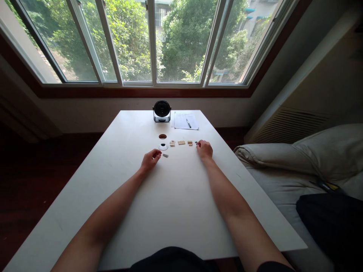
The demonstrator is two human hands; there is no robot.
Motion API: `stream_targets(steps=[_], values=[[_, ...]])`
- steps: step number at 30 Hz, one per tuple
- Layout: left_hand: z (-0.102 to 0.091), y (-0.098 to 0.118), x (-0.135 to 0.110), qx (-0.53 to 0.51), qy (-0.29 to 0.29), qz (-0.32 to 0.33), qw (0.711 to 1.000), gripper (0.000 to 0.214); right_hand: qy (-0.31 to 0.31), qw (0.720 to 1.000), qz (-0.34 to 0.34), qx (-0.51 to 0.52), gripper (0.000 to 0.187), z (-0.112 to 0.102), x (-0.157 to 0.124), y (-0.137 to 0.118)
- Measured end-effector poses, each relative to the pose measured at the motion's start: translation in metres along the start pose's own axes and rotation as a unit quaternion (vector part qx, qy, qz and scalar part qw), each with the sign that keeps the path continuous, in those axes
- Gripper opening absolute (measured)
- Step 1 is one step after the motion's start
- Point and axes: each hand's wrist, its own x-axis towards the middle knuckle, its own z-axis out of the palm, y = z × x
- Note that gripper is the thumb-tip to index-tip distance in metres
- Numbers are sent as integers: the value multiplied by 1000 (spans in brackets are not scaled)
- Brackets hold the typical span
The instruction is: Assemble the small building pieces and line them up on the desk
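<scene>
My left hand [151, 159] rests on the white table with its fingers loosely curved and a little apart. Just right of its fingertips lies a small grey toy brick [165, 155], apart from the hand. My right hand [205, 150] is farther right, with thumb and fingers pinched at a small dark piece [196, 142]. Between the hands, small tan bricks lie in groups: a left cluster [172, 143], a middle block [181, 142] and a right cluster [190, 143]. Their exact shapes are too small to tell.
A black round fan [162, 109] stands at the table's [176, 204] far edge. Beside it, a pen [188, 123] lies on a written sheet [181, 125]. A round hole [162, 136] and a ring-shaped cover [163, 149] are near the bricks. A sofa [272, 158] borders the right side.
</scene>
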Motion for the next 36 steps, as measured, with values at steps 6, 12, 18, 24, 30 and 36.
stream_targets(steps=[6, 12, 18, 24, 30, 36], values=[[0, 0, 0, 9, -4, 3, 1000, 17, -15, 1000, -3, -13, 10, 6, 1, 2], [0, 1, -1, 7, -4, 5, 1000, 16, -9, 1000, -9, -16, 13, 10, 1, 5], [0, 1, 1, 9, 12, -1, 1000, 15, -9, 1000, -6, -19, 16, 10, 0, 3], [-1, -8, 3, -15, 87, -59, 994, 18, -32, 999, -4, -14, 19, 9, -1, -2], [-1, -19, 7, -149, 137, -100, 974, 18, -35, 999, 21, -13, 23, 9, -2, -6], [3, -19, 11, -324, 130, -151, 925, 38, -42, 999, 33, -1, 28, 5, -1, -5]])
